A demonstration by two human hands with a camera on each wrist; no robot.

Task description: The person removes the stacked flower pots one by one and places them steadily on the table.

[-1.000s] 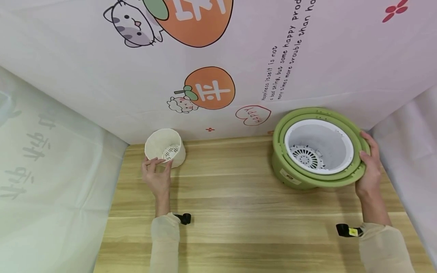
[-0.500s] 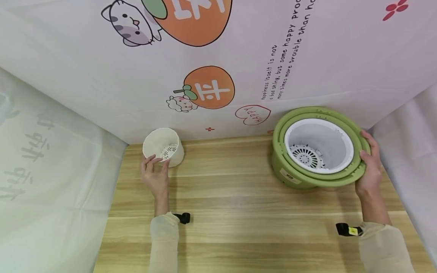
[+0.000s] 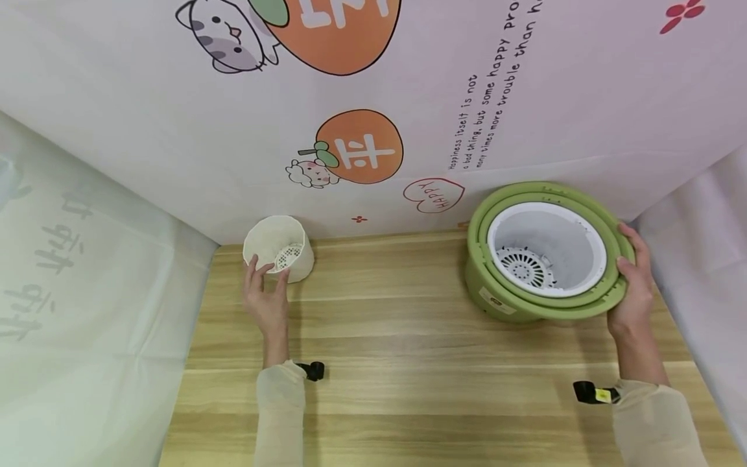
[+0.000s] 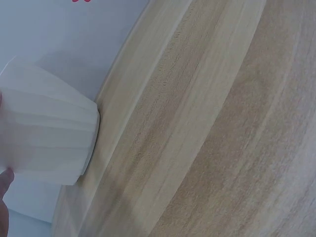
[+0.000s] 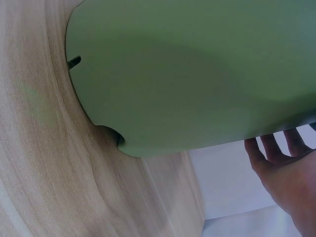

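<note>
A small white flowerpot [image 3: 303, 264] with a perforated bottom stands at the back left of the table. My left hand [image 3: 268, 303] is at its near rim, fingers over the edge and thumb against the outer wall. In the left wrist view, the flowerpot [image 4: 49, 131] fills the left side, with a bit of the thumb [image 4: 6, 182] at its wall. At the right stands a stack of green flowerpots [image 3: 496, 299], nested inside one another. A white slotted inner pot [image 3: 560, 250] sits inside them. My right hand [image 3: 635, 292] grips the stack's right rim, thumb on top and fingers beneath.
A wood-grain table [image 3: 408, 363] lies between the two pots. Behind it rises a printed white cloth backdrop [image 3: 222, 149]. Pale cloth walls [image 3: 117, 272] close off the left and right sides.
The white flowerpot has shifted very slightly left together with my left hand, whose index finger now reaches farther over the rim. The right hand and green pots stay put.
</note>
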